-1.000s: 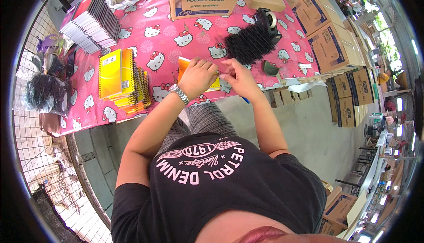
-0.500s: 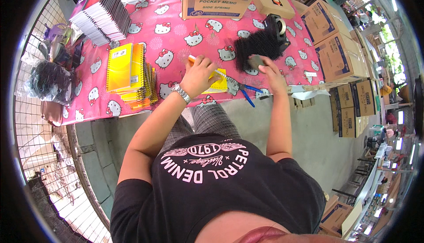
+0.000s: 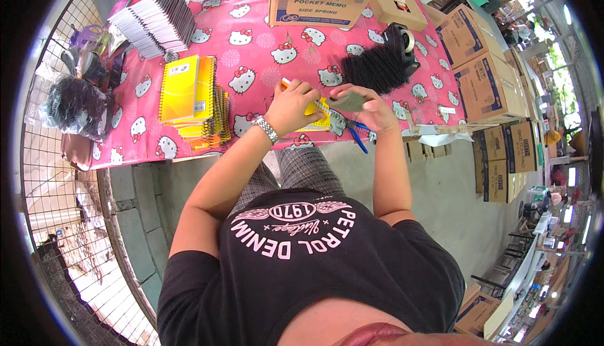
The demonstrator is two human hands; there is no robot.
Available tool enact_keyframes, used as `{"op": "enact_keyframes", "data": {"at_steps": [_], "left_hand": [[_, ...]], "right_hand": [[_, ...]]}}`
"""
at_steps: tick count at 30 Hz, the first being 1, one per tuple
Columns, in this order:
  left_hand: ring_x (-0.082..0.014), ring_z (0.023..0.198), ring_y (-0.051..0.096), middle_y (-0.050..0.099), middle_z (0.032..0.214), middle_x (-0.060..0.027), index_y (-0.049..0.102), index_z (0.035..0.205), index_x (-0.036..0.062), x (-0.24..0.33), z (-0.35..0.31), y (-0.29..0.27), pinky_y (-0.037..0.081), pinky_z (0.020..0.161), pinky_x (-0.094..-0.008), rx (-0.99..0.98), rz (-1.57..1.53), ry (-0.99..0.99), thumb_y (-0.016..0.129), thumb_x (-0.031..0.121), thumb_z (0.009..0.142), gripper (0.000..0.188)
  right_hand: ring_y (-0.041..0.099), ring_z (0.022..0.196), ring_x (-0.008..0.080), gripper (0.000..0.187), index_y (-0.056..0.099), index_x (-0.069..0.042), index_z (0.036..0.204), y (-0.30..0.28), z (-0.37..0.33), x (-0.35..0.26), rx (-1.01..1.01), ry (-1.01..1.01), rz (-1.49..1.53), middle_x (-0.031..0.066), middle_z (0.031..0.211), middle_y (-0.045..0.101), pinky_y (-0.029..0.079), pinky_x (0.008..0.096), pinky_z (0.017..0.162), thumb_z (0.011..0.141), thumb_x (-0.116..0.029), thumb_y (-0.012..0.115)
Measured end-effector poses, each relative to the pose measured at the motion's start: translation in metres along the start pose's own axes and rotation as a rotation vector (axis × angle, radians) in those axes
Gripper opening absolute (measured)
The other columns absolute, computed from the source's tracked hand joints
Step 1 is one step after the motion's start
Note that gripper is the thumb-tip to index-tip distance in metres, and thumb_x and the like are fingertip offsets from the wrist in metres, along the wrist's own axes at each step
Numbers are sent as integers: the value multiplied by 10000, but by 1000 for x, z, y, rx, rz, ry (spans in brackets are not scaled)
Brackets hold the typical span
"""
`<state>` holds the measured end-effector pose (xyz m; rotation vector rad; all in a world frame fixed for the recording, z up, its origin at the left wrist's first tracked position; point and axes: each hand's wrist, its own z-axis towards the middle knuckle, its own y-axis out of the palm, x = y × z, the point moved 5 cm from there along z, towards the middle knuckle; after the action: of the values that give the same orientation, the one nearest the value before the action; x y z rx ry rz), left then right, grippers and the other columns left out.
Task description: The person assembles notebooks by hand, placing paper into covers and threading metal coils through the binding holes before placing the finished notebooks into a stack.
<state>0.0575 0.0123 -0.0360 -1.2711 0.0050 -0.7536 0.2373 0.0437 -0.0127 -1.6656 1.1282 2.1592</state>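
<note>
My left hand (image 3: 294, 108), with a metal watch on the wrist, is closed round a narrow orange-and-white thing (image 3: 285, 83), mostly hidden by the fingers. Below those fingers, a small yellow notebook (image 3: 319, 122) lies at the table's near edge. Close by on the right, my right hand (image 3: 377, 113) grips a flat grey block (image 3: 348, 101), raised above the table and tilted. Under that hand rest blue-handled pliers (image 3: 357, 138), their handles jutting over the edge. Beyond it sits a heap of black spiral binding coils (image 3: 377, 69).
A stack of yellow spiral notebooks (image 3: 179, 91) stands left, with a taller notebook stack (image 3: 154, 16) behind. Farther back are an open carton (image 3: 314, 6) and a black tape dispenser (image 3: 400, 47). Wrapped black coils (image 3: 75, 108) lie far left; cartons (image 3: 484, 88) rise at the right.
My right hand has come left, bringing the grey block close to my left hand and showing more of its flat face. My left hand keeps its grip; the whole view has shifted slightly.
</note>
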Motion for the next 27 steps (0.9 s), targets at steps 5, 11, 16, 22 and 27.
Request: {"op": "enact_keyframes", "data": {"at_steps": [5, 11, 16, 22, 27], "left_hand": [[-236, 1063, 526, 586, 1034, -25, 609, 1033, 131, 2, 2, 1, 375, 915, -547, -26, -10, -31, 772, 376, 733, 421], [-251, 1082, 530, 590, 1047, -40, 605, 1030, 122, -4, 1, -1, 380, 945, -516, -26, -43, -63, 775, 364, 732, 420], [-281, 1082, 524, 579, 1059, -66, 613, 1054, 109, -14, 8, -10, 425, 942, -447, -35, -71, -84, 782, 321, 729, 423], [-318, 1066, 545, 571, 1060, -101, 627, 1027, 67, -41, 9, -12, 464, 920, -420, -54, -191, -114, 790, 206, 718, 376], [-327, 979, 604, 583, 1018, -126, 623, 1012, 38, -49, 15, -8, 499, 855, -396, -63, -346, -91, 778, 154, 732, 341]], "right_hand": [[556, 1138, 196, 445, 647, -26, 1180, -21, -1, 14, 63, 22, -400, 105, 1226, 601, 422, 335, 992, 750, -137, 636], [543, 1154, 212, 421, 653, -20, 1160, -3, 4, 10, 26, -10, 37, 95, 1202, 599, 407, 359, 1017, 751, -118, 637], [538, 1141, 183, 433, 640, -18, 1153, -22, 16, 19, 139, 88, -373, 75, 1180, 601, 398, 332, 1025, 731, -114, 665], [539, 1185, 217, 490, 623, 19, 1167, -11, 33, 23, 80, 101, -173, 110, 1231, 591, 372, 358, 1068, 731, -202, 653], [567, 1153, 235, 497, 627, 38, 1150, -12, 43, 21, 209, 196, -627, 114, 1166, 629, 378, 371, 1061, 709, -189, 664]]}}
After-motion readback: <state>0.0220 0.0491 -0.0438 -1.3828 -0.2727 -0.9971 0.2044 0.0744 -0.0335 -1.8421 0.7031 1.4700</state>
